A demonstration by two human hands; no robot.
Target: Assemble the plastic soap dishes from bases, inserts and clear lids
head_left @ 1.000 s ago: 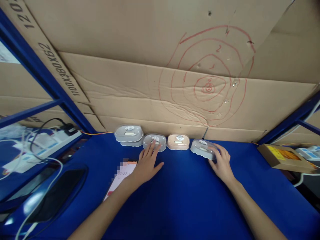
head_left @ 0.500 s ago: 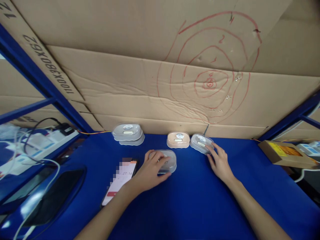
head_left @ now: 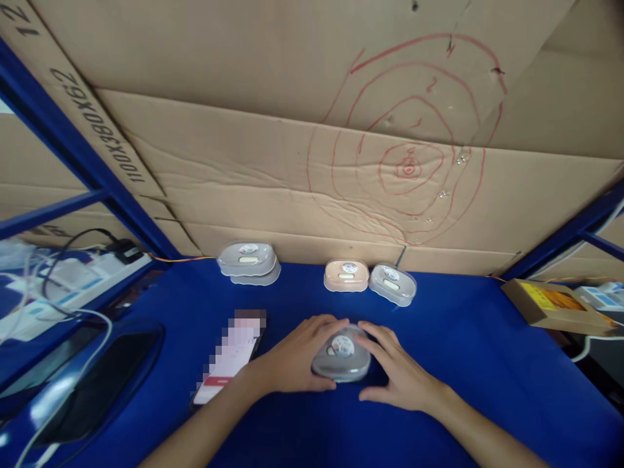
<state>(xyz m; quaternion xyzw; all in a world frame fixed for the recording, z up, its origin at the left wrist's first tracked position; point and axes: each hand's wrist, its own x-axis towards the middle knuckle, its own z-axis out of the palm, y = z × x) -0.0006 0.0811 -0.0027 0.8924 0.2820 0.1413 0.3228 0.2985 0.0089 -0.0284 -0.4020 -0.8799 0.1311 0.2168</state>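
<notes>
Cardboard sheeting (head_left: 219, 149) fills the upper frame, red rings drawn on it right of centre; below it, a blue tabletop (head_left: 312, 429). Grey case with clear cover (head_left: 351, 369) at lower centre, between the hands, round pale label facing up.

Left hand (head_left: 297, 357): curved round the case's left side, fingers at the far edge, thumb at the near edge; a moderately wide grip. Right hand (head_left: 407, 377): spread wide, fingertips at the upper right of the cover, thumb apart from the near edge. Whether those fingertips press or merely rest, cannot tell. Case underside hidden, so contact with the tabletop uncertain.

Handling, as judged: let the left hand steady the body while the right settles along its edge. Even, light pressure on both sides; the cover looks smooth, could slip under a one-sided push. Keep fingertips off the label. Small, level movements.

Clearances: peach case (head_left: 346, 281) and second grey case (head_left: 392, 286) side by side behind; phone (head_left: 229, 364) near the left wrist, so keep that forearm steady.
</notes>
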